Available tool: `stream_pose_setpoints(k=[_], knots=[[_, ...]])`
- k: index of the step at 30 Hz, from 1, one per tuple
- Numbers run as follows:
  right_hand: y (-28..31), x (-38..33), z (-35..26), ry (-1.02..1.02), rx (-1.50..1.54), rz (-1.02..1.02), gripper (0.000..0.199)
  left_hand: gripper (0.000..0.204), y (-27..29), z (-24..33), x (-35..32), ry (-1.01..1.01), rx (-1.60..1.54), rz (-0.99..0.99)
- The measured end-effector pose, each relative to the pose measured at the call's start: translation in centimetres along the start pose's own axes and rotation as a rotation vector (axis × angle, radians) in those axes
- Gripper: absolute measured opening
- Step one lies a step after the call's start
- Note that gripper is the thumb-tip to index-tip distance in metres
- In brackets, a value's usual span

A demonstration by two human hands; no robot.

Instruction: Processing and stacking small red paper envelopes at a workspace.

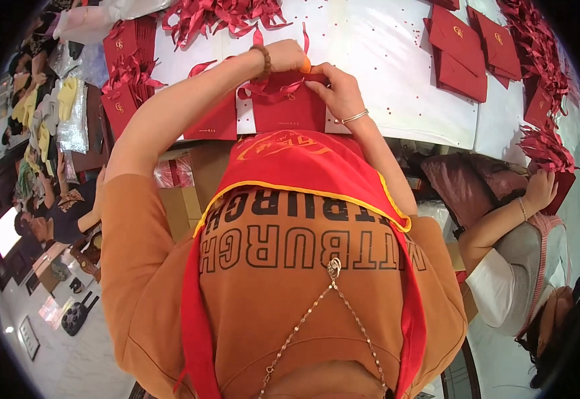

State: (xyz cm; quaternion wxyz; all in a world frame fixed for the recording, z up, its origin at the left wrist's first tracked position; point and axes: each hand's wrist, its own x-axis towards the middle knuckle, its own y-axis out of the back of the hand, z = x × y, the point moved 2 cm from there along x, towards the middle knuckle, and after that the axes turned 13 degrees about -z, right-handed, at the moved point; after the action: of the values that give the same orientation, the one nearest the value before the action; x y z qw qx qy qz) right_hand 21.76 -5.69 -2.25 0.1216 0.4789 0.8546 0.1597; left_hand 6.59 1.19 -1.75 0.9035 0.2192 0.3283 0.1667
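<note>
On the table edge in front of me lies a dark red paper gift bag (286, 113) with a red ribbon (278, 88) looped over its upper part. My left hand (284, 56), a beaded bracelet at its wrist, is closed at the bag's far edge. A small orange thing (306, 65) shows at its fingers; its kind is too hidden to tell. My right hand (340, 88), wearing a bangle, pinches the bag's top right corner between thumb and fingers. Partly under my left forearm is another red bag (213, 120).
Red ribbons (226, 18) lie heaped at the far side of the white table (376, 80). Stacked red bags stand left (120, 110) and right (459, 63). A co-worker's hand (541, 191) holds a ribboned bag at right. Cardboard boxes (206, 169) sit below the table edge.
</note>
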Motion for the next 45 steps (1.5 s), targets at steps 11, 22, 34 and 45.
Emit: stream_pose_setpoints(k=[11, 22, 34, 45], knots=[[0.1, -0.1, 1.1, -0.032, 0.078, -0.033, 0.021, 0.032, 3.3, -3.4, -2.0, 0.312, -0.498, 0.328], [-0.1, -0.2, 0.8, -0.034, 0.092, -0.021, 0.02, 0.022, 1.8, -2.1, -3.0, 0.156, -0.615, 0.256], [0.6, -0.3, -0.6, 0.262, -0.471, 0.193, 0.028, 0.011, 0.3, -0.7, -1.0, 0.283, -0.667, 0.308], [-1.7, 0.2, -0.5, -0.04, 0.371, -0.126, 0.048, 0.028, 5.4, -4.9, -1.7, 0.159, -1.02, 0.548]])
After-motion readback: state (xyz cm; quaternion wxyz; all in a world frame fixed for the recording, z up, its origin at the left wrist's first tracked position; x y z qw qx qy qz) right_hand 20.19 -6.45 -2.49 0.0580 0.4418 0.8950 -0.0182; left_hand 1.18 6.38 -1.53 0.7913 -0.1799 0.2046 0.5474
